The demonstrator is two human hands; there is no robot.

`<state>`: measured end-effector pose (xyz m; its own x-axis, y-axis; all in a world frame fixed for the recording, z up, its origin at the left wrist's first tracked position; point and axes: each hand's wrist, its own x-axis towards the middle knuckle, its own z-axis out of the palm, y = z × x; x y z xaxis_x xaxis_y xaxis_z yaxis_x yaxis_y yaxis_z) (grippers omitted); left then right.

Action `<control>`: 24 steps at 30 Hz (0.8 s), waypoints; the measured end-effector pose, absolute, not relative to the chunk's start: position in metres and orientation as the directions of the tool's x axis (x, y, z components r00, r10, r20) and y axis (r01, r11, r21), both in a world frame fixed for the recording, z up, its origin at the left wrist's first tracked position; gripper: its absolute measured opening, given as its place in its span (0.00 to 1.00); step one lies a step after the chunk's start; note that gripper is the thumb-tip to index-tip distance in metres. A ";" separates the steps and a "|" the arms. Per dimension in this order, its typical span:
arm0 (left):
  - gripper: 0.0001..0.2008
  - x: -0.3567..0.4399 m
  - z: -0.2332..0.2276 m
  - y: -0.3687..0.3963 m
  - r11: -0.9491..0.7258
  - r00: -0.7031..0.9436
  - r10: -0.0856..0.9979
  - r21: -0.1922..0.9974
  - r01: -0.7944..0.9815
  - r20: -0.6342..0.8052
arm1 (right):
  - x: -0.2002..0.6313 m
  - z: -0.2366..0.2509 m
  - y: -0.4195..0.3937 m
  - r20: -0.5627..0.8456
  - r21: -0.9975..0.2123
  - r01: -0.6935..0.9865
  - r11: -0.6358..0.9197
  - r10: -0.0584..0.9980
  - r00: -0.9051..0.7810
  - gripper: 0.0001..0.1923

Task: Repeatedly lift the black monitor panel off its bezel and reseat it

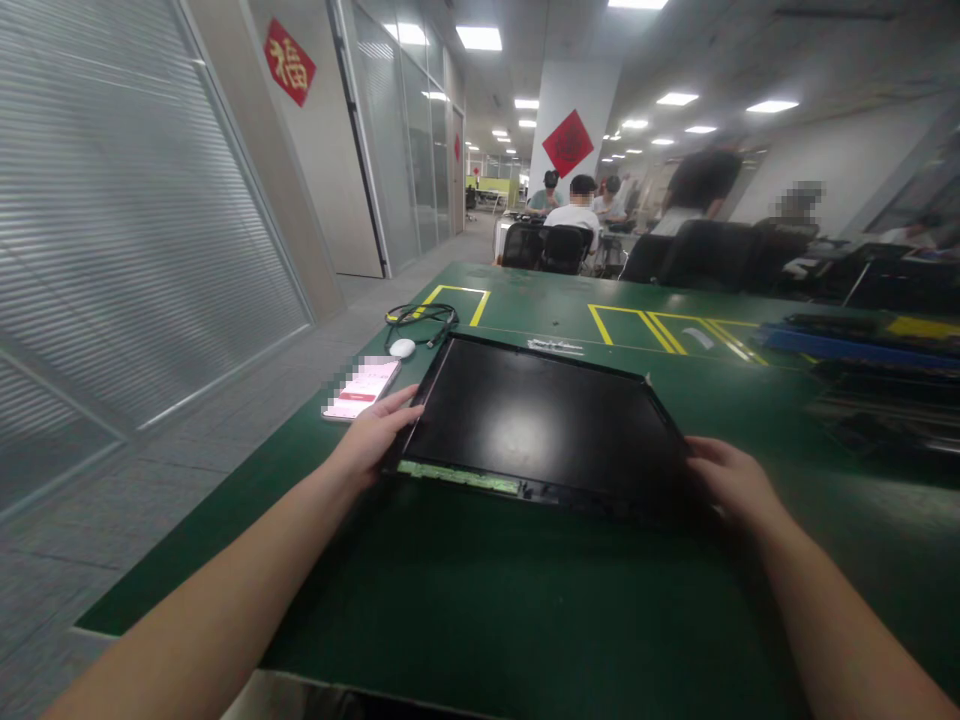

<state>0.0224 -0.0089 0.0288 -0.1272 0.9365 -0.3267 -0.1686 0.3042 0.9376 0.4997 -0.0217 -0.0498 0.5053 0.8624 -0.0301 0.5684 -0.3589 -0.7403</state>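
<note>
Green-matted workbench (450, 590) in a long open office, lit by ceiling panels, with a glass-walled corridor off its left edge. Lying flat near the middle of that bench, tilted a little so the far right corner runs away: a black display panel (544, 420), glossy face up, catching a pale glare. Along the panel's near edge, a thin green circuit strip (457, 476), exposed. Gripping the panel's near left corner, the left hand (375, 435), fingers curled round the side edge and thumb on top, closed onto the frame. Holding the panel's near right corner, the right hand (731, 480), fingers wrapped over the edge; how tightly, cannot tell, since the fingertips are lost against the dark frame.

Just left of the panel, touching nothing, a phone (361, 388) with a lit pinkish screen. Beyond the phone, off the panel's far left corner, a white mouse (403, 348) and a coil of black cable (420, 316). Behind the panel, yellow tape outlines (660, 328) marked on the mat, plus a few small light scraps (555, 346). To the panel's right, stacked dark trays and a blue-edged one (847, 345), blurred. Well beyond the bench, seated people (574, 215) at desks by a white pillar bearing a red diamond sign (568, 142)
</note>
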 end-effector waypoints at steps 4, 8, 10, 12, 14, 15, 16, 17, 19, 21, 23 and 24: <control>0.34 0.021 0.025 -0.008 0.309 -0.128 0.935 0.936 -0.167 -0.332 | 0.500 -0.048 -0.022 -0.026 -0.722 0.590 -0.363 0.865 0.501 0.26; 0.35 0.022 0.022 -0.007 0.309 -0.140 0.932 0.936 -0.169 -0.333 | 0.498 -0.047 -0.023 -0.033 -0.726 0.584 -0.362 0.867 0.497 0.27; 0.35 0.022 0.022 -0.007 0.306 -0.145 0.933 0.937 -0.168 -0.330 | 0.496 -0.047 -0.023 -0.048 -0.728 0.574 -0.374 0.864 0.502 0.27; 0.35 0.023 0.023 -0.008 0.300 -0.149 0.934 0.939 -0.167 -0.325 | 0.495 -0.046 -0.023 -0.064 -0.735 0.560 -0.382 0.861 0.504 0.28; 0.35 0.024 0.023 -0.008 0.294 -0.151 0.936 0.941 -0.168 -0.319 | 0.494 -0.044 -0.023 -0.065 -0.742 0.552 -0.379 0.861 0.504 0.27; 0.34 0.024 0.023 -0.009 0.290 -0.153 0.936 0.942 -0.168 -0.316 | 0.493 -0.043 -0.024 -0.061 -0.743 0.553 -0.376 0.861 0.504 0.27; 0.34 0.024 0.024 -0.009 0.287 -0.155 0.937 0.943 -0.168 -0.313 | 0.493 -0.043 -0.024 -0.058 -0.742 0.556 -0.376 0.861 0.506 0.27; 0.34 0.024 0.024 -0.009 0.284 -0.157 0.937 0.944 -0.169 -0.311 | 0.494 -0.043 -0.024 -0.054 -0.738 0.560 -0.376 0.860 0.507 0.27; 0.34 0.024 0.024 -0.010 0.281 -0.163 0.937 0.945 -0.169 -0.308 | 0.494 -0.042 -0.024 -0.049 -0.733 0.568 -0.374 0.862 0.505 0.26; 0.35 0.025 0.024 -0.010 0.283 -0.171 0.935 0.945 -0.167 -0.310 | 0.495 -0.043 -0.025 -0.047 -0.735 0.568 -0.370 0.863 0.502 0.26; 0.34 0.025 0.025 -0.011 0.286 -0.178 0.933 0.944 -0.164 -0.314 | 0.495 -0.042 -0.025 -0.053 -0.737 0.563 -0.374 0.862 0.504 0.26; 0.34 0.026 0.025 -0.011 0.287 -0.181 0.932 0.944 -0.163 -0.315 | 0.495 -0.042 -0.025 -0.057 -0.735 0.562 -0.379 0.861 0.506 0.26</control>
<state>0.0257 -0.0111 0.0253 -0.1813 0.9317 -0.3148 -0.1630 0.2872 0.9439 0.4948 -0.0247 -0.0423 0.5060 0.8607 -0.0570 0.5621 -0.3791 -0.7351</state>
